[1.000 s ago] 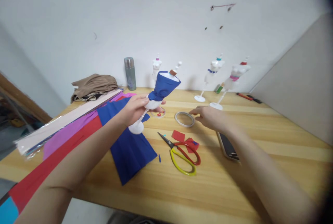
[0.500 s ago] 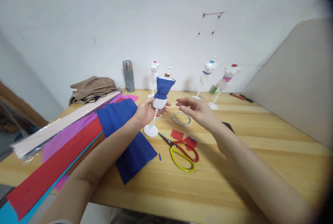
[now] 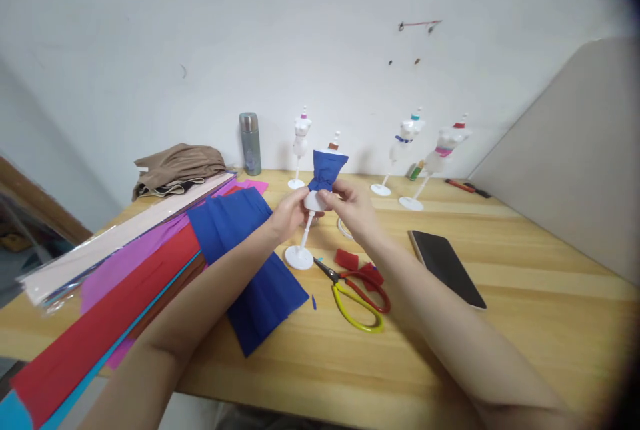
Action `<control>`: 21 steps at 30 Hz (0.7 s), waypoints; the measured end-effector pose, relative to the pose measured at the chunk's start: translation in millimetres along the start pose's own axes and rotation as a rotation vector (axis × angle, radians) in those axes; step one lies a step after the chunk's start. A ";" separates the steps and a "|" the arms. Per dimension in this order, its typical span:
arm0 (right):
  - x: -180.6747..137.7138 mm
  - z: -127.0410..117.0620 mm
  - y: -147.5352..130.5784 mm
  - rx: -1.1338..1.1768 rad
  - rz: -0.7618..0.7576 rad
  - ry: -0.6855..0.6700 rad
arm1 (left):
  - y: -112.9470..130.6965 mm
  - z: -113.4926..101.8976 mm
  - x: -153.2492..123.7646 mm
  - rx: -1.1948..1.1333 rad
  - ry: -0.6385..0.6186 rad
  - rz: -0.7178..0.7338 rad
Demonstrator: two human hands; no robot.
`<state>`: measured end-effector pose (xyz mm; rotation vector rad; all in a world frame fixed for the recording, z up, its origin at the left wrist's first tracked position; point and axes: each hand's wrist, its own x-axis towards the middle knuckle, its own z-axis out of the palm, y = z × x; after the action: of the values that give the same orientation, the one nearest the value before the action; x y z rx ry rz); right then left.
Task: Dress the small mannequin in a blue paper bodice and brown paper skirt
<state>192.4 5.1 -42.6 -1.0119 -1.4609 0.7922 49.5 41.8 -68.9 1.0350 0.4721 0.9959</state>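
A small white mannequin [image 3: 315, 201] on a round-based stand is wrapped at the chest in blue crepe paper [image 3: 329, 169], with a brown band at its neck. My left hand [image 3: 291, 214] grips its hip from the left, fingers curling behind. From the right, my right hand [image 3: 353, 205] closes on the other side, its thumb at the waist just below the blue paper. Red-and-yellow-handled scissors [image 3: 357, 293] lie in front of the stand, beside red paper scraps [image 3: 347, 259]. My right hand partly hides a roll of tape [image 3: 344, 229].
Coloured crepe paper sheets [image 3: 115, 290] and a blue piece [image 3: 267, 303] spread on the left. Behind stand a thermos [image 3: 250, 143] and mannequins with pink [image 3: 301, 130], teal [image 3: 411, 129] and red [image 3: 453, 140] neck bands. A black phone [image 3: 447, 269] lies right; brown cloth [image 3: 180, 167] sits back left.
My right hand has moved left and taken hold of the mannequin's waist. The phone, mostly hidden before, now shows. My left hand keeps its grip.
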 end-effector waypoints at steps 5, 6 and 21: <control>1.6 -13.6 -5.6 -0.094 -0.110 0.015 | 15.4 -13.8 -1.3 0.153 -0.068 0.122; 2.8 -16.9 -6.1 -0.116 -0.120 0.026 | 19.1 -14.8 -1.8 0.191 -0.056 0.130; 9.3 -24.1 15.2 -0.156 -0.012 0.031 | 37.0 -11.8 -5.6 0.360 0.277 -0.033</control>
<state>218.6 18.2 -49.1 -1.1262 -1.5188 0.6587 21.1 48.4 -42.7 1.2077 0.9186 1.0521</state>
